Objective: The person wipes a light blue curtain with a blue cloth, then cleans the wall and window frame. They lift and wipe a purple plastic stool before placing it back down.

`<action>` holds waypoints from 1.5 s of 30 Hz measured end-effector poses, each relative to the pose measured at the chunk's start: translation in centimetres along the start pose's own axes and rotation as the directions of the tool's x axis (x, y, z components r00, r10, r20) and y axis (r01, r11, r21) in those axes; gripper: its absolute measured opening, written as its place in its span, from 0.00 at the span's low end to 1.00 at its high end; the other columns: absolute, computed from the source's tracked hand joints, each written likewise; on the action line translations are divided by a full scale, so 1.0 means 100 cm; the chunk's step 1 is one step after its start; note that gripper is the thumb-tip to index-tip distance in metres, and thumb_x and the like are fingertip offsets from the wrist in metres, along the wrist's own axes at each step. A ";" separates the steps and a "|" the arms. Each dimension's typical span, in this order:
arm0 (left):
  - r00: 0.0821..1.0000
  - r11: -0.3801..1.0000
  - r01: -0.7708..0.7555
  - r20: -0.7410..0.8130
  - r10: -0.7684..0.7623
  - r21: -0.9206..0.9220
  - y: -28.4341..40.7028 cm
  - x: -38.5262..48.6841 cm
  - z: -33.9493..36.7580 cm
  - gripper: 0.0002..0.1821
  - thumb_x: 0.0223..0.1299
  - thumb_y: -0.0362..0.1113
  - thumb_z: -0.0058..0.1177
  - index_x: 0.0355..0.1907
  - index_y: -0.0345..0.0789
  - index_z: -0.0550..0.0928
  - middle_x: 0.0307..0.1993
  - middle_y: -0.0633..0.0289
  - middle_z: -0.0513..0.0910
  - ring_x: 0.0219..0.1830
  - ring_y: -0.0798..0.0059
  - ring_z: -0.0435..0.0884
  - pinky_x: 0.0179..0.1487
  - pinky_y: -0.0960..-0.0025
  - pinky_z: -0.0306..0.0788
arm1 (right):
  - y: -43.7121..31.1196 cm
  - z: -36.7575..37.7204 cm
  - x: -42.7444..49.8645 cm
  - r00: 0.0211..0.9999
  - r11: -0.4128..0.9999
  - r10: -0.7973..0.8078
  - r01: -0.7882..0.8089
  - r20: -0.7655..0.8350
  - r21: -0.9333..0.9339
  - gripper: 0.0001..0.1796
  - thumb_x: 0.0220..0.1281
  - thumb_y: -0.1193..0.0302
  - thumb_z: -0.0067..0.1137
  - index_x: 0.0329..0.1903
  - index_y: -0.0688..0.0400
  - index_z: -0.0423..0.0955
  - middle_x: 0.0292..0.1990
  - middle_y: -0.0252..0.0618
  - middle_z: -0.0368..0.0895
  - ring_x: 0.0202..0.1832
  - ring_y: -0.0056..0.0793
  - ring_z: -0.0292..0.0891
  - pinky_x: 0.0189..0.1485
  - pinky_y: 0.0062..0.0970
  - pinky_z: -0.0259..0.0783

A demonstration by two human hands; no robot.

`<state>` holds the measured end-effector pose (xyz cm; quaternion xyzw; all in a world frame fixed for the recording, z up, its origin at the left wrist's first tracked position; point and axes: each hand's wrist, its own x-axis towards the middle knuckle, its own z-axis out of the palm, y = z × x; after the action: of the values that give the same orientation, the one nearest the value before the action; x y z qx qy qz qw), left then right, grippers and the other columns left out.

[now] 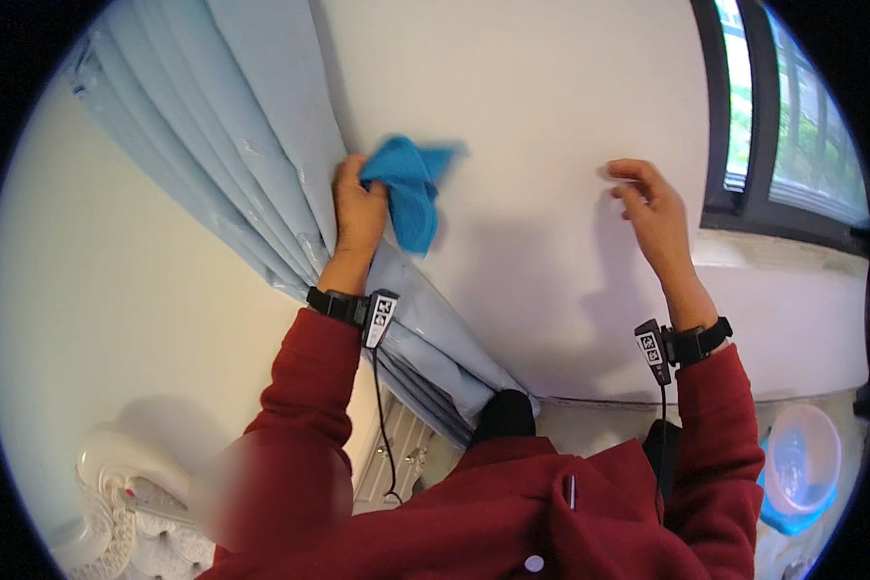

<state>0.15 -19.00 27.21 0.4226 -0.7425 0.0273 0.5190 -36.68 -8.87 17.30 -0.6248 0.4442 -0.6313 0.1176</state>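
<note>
My left hand (360, 210) grips a bright blue cloth (406, 188), which hangs in loose folds in front of the white wall (522, 87). Right behind that hand runs a long light-blue curtain (254, 130), gathered in pleats. My right hand (647, 203) is raised near the wall, left of the dark window frame (757, 145), its fingers bent and apart with nothing between them. Each wrist bears a black strap with a small device and a cable.
A pink basin (805, 457) with a blue one (794, 518) under it stands on the floor at lower right. At lower left are an ornate tufted headboard (116, 493) and a white cabinet (388, 457) with handles. A windowsill (783, 250) runs below the window.
</note>
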 end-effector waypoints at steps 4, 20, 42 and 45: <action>0.941 0.855 -0.278 0.305 0.149 0.438 -0.032 -0.011 -0.011 0.13 0.52 0.18 0.51 0.42 0.27 0.78 0.38 0.44 0.82 0.44 0.45 0.81 0.49 0.53 0.73 | -0.014 0.012 -0.011 0.927 0.935 0.041 0.095 0.373 -0.341 0.12 0.67 0.68 0.56 0.49 0.54 0.82 0.44 0.43 0.85 0.47 0.37 0.82 0.48 0.31 0.76; 0.823 0.774 -0.487 0.510 0.250 0.405 -0.062 -0.041 -0.008 0.16 0.57 0.28 0.48 0.49 0.38 0.75 0.42 0.44 0.80 0.39 0.45 0.82 0.45 0.50 0.78 | -0.040 0.037 0.000 0.590 0.964 0.253 -0.087 0.766 -0.251 0.09 0.62 0.68 0.60 0.41 0.57 0.85 0.32 0.42 0.87 0.30 0.30 0.83 0.40 0.30 0.77; 0.788 0.903 -0.388 0.574 0.222 0.184 0.059 -0.081 0.075 0.13 0.58 0.22 0.48 0.46 0.32 0.79 0.44 0.47 0.80 0.45 0.48 0.80 0.54 0.58 0.74 | -0.029 -0.020 -0.016 0.822 0.948 0.189 -0.010 0.537 -0.317 0.12 0.62 0.75 0.58 0.48 0.58 0.81 0.38 0.36 0.86 0.35 0.27 0.82 0.43 0.26 0.77; 0.732 0.922 -0.361 0.570 0.374 -0.141 0.077 -0.078 0.085 0.15 0.57 0.20 0.45 0.46 0.34 0.80 0.44 0.49 0.81 0.47 0.53 0.81 0.56 0.60 0.74 | -0.013 -0.041 -0.033 0.627 0.874 0.475 -0.416 0.617 -0.251 0.11 0.64 0.73 0.57 0.48 0.58 0.81 0.36 0.34 0.86 0.33 0.22 0.81 0.35 0.21 0.75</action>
<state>-10.48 -13.48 20.20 0.2497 -0.9347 -0.0104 0.2528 -39.14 -4.12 16.69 -0.6816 0.5396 -0.2997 0.3930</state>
